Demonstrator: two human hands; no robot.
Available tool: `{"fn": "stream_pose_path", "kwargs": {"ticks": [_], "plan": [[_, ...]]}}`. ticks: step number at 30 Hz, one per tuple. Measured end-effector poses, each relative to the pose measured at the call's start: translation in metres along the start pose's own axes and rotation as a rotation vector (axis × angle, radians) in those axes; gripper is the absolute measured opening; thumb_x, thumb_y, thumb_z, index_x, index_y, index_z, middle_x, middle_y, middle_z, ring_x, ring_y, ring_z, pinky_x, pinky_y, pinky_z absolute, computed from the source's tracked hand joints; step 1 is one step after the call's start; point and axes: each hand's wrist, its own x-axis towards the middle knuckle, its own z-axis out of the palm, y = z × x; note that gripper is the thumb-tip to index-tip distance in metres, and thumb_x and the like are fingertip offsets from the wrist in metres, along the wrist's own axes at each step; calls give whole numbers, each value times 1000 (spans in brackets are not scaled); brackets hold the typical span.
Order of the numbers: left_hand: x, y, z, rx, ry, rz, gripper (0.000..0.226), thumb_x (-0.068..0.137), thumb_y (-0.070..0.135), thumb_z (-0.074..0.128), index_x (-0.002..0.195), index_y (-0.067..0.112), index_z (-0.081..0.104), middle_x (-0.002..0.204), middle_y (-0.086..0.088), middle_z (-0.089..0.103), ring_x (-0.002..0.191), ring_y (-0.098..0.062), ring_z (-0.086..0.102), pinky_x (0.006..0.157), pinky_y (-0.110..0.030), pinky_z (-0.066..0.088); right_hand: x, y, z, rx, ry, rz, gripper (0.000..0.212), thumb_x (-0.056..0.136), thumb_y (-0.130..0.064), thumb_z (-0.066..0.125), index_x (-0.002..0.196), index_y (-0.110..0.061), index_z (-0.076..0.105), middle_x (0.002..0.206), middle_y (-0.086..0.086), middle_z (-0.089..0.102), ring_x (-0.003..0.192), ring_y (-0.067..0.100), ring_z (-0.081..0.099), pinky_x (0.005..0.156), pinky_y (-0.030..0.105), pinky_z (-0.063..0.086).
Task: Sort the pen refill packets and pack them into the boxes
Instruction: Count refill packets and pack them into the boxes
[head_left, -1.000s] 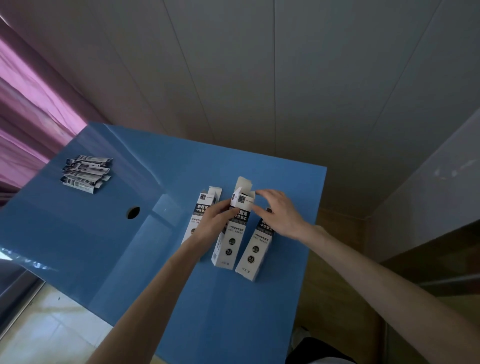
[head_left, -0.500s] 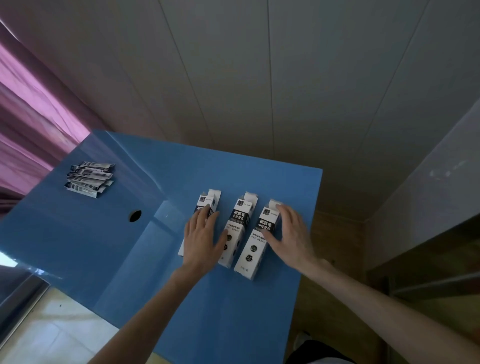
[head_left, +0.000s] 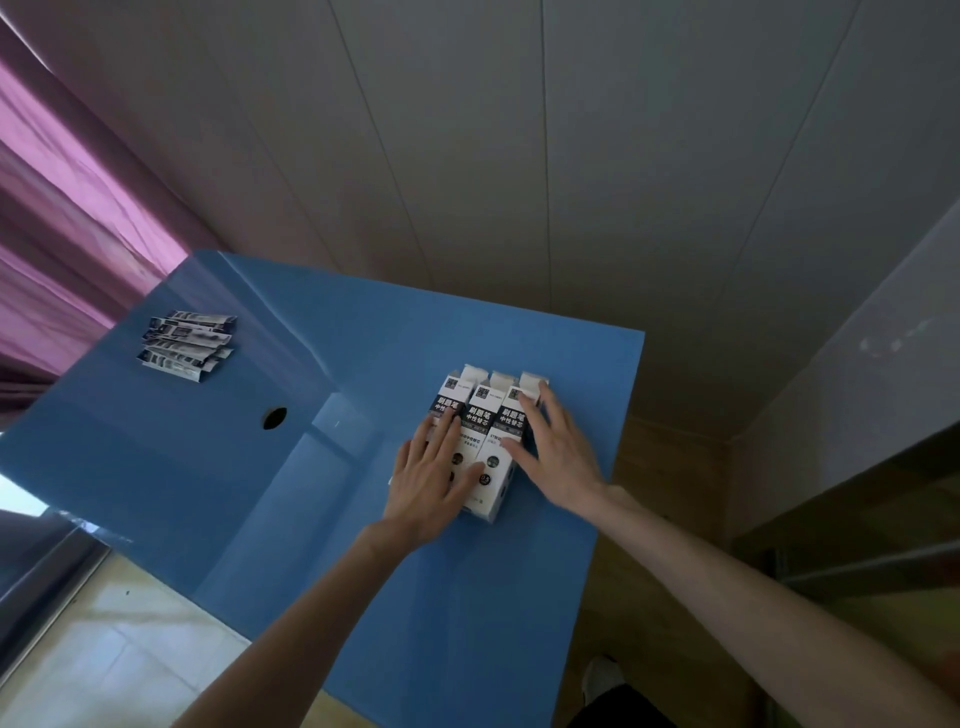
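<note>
Three white-and-black refill boxes (head_left: 480, 421) lie flat and pressed side by side on the blue table (head_left: 363, 338), their end flaps open at the far end. My left hand (head_left: 434, 475) rests flat on the left box, fingers spread, thumb reaching onto the middle one. My right hand (head_left: 553, 449) lies flat against the right box, fingers reaching its far flap. A pile of several black-and-white refill packets (head_left: 187, 343) sits at the table's far left corner, well away from both hands.
A round cable hole (head_left: 274, 417) is in the tabletop left of the boxes. Purple curtains (head_left: 62, 218) hang at the left. The table's right edge is just beyond my right hand, with wooden floor (head_left: 670, 467) below it.
The three boxes, spaced apart before, are now pushed together into one tight row. Both hands moved inward and lie flat on the outer boxes.
</note>
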Motion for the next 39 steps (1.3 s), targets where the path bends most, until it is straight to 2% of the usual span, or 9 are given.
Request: {"fn": "stream_pose_path", "kwargs": {"ticks": [6, 12, 17, 22, 26, 28, 31, 34, 39], "plan": [[1, 9, 5, -20, -1, 0, 89, 97, 74, 28, 164, 24, -3, 171, 11, -2, 157, -12, -9, 127, -40, 6, 0, 5, -5, 18, -61, 7, 74, 104, -54, 45, 163, -21, 15, 172, 0, -8, 155, 26, 17, 120, 45, 32], [-2, -13, -9, -351, 4, -18, 99, 93, 73, 45, 163, 27, -9, 171, 14, -12, 155, -4, -5, 120, -35, 17, -3, 6, -15, -91, -108, 7, 76, 104, -55, 41, 164, -19, 11, 172, 3, -9, 158, 27, 0, 126, 52, 19], [-12, -54, -27, -281, -57, -16, 97, 95, 77, 37, 164, 22, -5, 170, 10, -16, 157, -10, -7, 127, -41, 9, 2, -23, -20, -204, -25, 5, 73, 106, -58, 31, 164, -19, 11, 172, 5, -4, 158, 27, -4, 126, 48, 6], [-36, -130, -61, 11, -37, 52, 88, 98, 73, 31, 164, 20, 6, 172, -2, -12, 158, -20, -5, 128, -40, -4, 22, -99, 9, -324, -26, -14, 73, 107, -57, 29, 164, -16, 10, 172, 10, -1, 158, 30, -5, 128, 49, 3], [-56, -215, -109, 239, -9, 75, 84, 97, 64, 47, 161, 18, 19, 171, -11, -2, 157, -30, 8, 127, -42, 6, 48, -179, 45, -462, -105, -10, 76, 106, -57, 30, 164, -13, 7, 171, 15, 3, 158, 35, -3, 127, 50, 6], [-69, -260, -131, 319, -13, 23, 83, 97, 59, 50, 161, 16, 18, 170, -15, 0, 156, -32, 10, 127, -44, 8, 60, -221, 66, -496, -122, 1, 77, 106, -56, 32, 163, -11, 7, 170, 16, 8, 157, 36, 1, 126, 50, 9], [-97, -319, -159, 353, -24, -98, 84, 99, 58, 48, 162, 15, 13, 170, -15, -2, 156, -33, 7, 127, -47, 8, 74, -279, 100, -509, -164, 37, 78, 106, -54, 36, 163, -9, 6, 169, 16, 11, 157, 36, 3, 126, 50, 11], [-123, -368, -186, 356, 11, -195, 85, 99, 59, 47, 161, 13, 13, 170, -15, 3, 156, -33, 8, 127, -47, 10, 89, -328, 134, -563, -190, -15, 80, 106, -53, 39, 162, -8, 7, 168, 16, 11, 157, 36, 2, 125, 52, 12], [-136, -431, -220, 356, 81, -255, 81, 98, 60, 48, 157, 11, 22, 160, -13, 29, 149, -34, 23, 124, -48, 16, 118, -403, 174, -576, -183, -120, 80, 104, -52, 44, 161, -7, 11, 167, 15, 15, 157, 34, 6, 124, 52, 15]]}}
